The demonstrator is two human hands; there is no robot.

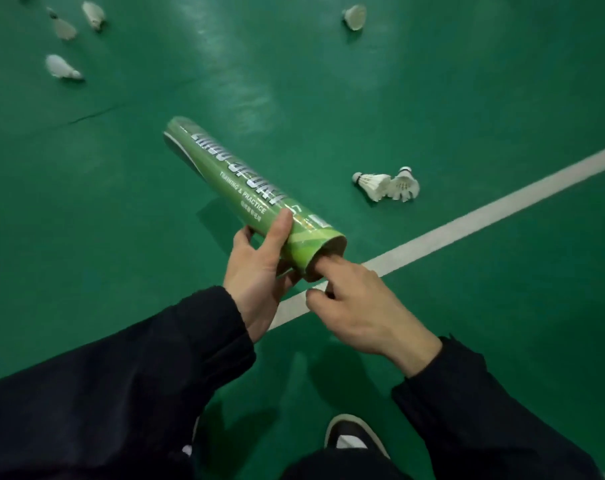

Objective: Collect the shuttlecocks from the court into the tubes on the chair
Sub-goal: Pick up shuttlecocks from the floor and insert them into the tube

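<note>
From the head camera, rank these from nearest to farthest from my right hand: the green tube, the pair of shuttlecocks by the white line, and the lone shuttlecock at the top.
1. Green tube: touching the right hand.
2. Pair of shuttlecocks: ahead, beyond the white line.
3. Lone shuttlecock: far ahead.

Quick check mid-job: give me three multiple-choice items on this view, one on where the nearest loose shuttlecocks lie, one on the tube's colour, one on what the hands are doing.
1. Where do the two nearest shuttlecocks lie?
A. To the right of the tube, above the white line
B. Under the shoe
C. Inside the sleeve

2. What colour is the tube?
A. Red
B. Green
C. Blue

3. What is the state of the hands?
A. Both empty
B. Left hand grips the tube, right fingers at its open end
C. Right hand holds a racket

Answers:
1 A: the pair lies on the floor right of the tube, beyond the white line.
2 B: its wrap is green with pale lettering.
3 B: the left hand wraps the tube's near end while a finger of the right hand pokes into the opening.
</note>
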